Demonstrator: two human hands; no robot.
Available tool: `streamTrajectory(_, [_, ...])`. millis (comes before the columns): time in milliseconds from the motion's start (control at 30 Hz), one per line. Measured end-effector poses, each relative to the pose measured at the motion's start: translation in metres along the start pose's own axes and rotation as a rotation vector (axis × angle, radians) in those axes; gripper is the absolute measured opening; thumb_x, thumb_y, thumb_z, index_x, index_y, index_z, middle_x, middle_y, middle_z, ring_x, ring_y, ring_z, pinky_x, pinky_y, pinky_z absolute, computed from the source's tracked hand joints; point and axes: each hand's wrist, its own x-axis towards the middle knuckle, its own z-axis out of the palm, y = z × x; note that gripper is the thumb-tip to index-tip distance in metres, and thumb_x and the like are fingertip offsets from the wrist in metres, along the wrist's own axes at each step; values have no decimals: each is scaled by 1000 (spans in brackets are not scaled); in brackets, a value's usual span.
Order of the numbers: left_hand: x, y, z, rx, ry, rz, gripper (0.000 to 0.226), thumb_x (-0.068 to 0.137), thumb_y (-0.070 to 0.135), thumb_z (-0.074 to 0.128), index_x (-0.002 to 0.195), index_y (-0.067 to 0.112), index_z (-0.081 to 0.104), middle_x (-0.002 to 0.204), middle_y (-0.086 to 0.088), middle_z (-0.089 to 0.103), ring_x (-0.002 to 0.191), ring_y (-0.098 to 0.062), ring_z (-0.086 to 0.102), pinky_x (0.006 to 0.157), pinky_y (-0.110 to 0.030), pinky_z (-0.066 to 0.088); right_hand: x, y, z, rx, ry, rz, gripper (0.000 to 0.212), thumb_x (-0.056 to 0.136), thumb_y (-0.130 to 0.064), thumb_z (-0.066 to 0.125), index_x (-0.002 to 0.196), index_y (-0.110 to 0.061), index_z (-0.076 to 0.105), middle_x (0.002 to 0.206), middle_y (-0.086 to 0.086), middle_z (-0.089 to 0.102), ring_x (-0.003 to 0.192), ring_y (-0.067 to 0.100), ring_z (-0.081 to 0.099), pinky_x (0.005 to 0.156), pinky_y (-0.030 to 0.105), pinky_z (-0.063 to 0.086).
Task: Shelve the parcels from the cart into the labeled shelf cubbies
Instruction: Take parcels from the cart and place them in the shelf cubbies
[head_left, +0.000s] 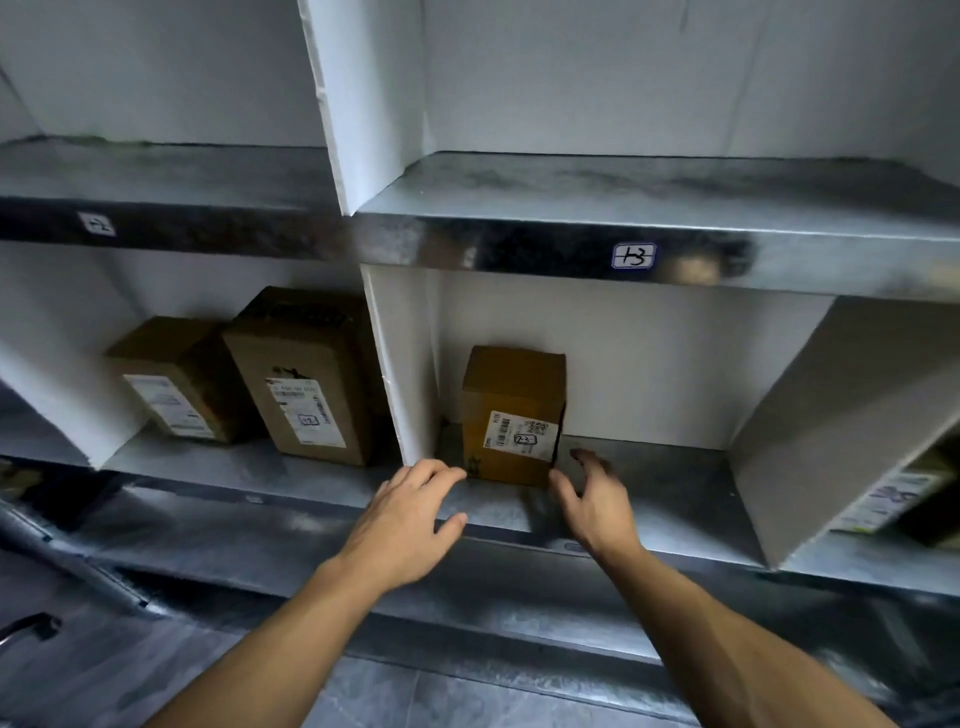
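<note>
The left hand (415, 512) and right hand (592, 499) reach out with fingers spread, each grip empty. Between and just beyond them, equally near both, a brown parcel (511, 415) stands upright at the left side of the cubby (654, 467).

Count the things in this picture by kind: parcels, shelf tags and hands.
Parcels: 4 (left parcel, tall parcel, middle parcel, right-edge parcel, partly seen)
Shelf tags: 2 (left tag, right tag)
Hands: 2 (left hand, right hand)
Total: 8
</note>
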Motion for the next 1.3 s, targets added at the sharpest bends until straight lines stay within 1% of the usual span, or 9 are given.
streamTrajectory(100, [-4, 2, -2, 42, -6, 20, 54, 93, 51, 45, 143, 36, 34, 140, 17, 35, 127, -9, 35, 104, -33, 35, -21, 7, -15, -306, 11, -107, 49, 101, -49, 45, 137, -18, 53, 138, 12, 53, 122, 30, 53, 102, 44, 47])
streamTrajectory(200, [-19, 10, -8, 83, -48, 58, 55, 94, 50, 46, 145, 36, 32, 142, 14, 35, 129, -11, 36, 104, -35, 35, -62, 9, -26, -561, 49, -207, 45, 101, -52, 39, 130, -22, 55, 129, 6, 56, 114, 26, 55, 94, 40, 48])
streamTrajectory(267, [-34, 16, -8, 97, -80, 87, 55, 94, 48, 47, 145, 35, 32, 142, 12, 37, 128, -13, 37, 104, -36, 35, -95, 13, -30, -691, 37, -222, 44, 99, -54, 37, 128, -25, 53, 128, 4, 57, 114, 26, 55, 93, 40, 46])
streamTrajectory(367, [-63, 26, -2, 139, -119, 143, 53, 94, 47, 46, 144, 30, 35, 140, 6, 41, 127, -19, 39, 105, -37, 33, -149, 20, -27, -806, -7, -162, 43, 97, -56, 37, 125, -26, 52, 125, 4, 56, 116, 29, 54, 93, 42, 44])
streamTrajectory(500, [-103, 47, 11, 140, -186, 184, 53, 95, 46, 45, 144, 27, 37, 141, 3, 41, 126, -22, 40, 105, -37, 33, -217, 28, -23, -846, -28, -75, 42, 96, -55, 38, 124, -26, 51, 124, 5, 55, 116, 31, 53, 92, 42, 42])
streamTrajectory(633, [-133, 76, 23, 144, -224, 274, 54, 94, 46, 45, 144, 27, 36, 140, 3, 42, 124, -23, 41, 104, -36, 34, -267, 38, -30, -837, 3, 1, 39, 97, -54, 37, 120, -25, 49, 122, 6, 55, 113, 32, 54, 90, 42, 43])
streamTrajectory(867, [-145, 152, 45, 134, -240, 455, 54, 94, 46, 44, 144, 27, 35, 140, 4, 41, 125, -22, 40, 104, -38, 33, -335, 77, -86, -847, 122, 172, 40, 98, -53, 37, 121, -24, 51, 121, 5, 57, 115, 31, 54, 89, 41, 44])
streamTrajectory(1033, [-148, 248, 74, 136, -262, 655, 53, 93, 45, 47, 142, 28, 39, 138, 4, 44, 124, -23, 42, 106, -36, 32, -394, 127, -154, -852, 240, 324, 41, 98, -54, 38, 121, -22, 50, 120, 5, 55, 113, 32, 55, 87, 40, 44])
streamTrajectory(1300, [-180, 454, 141, 57, -304, 937, 53, 92, 45, 47, 141, 27, 40, 137, 4, 45, 122, -23, 43, 103, -38, 35, -510, 222, -286, -866, 378, 603, 40, 96, -54, 38, 122, -25, 49, 123, 5, 55, 114, 31, 55, 85, 42, 45])
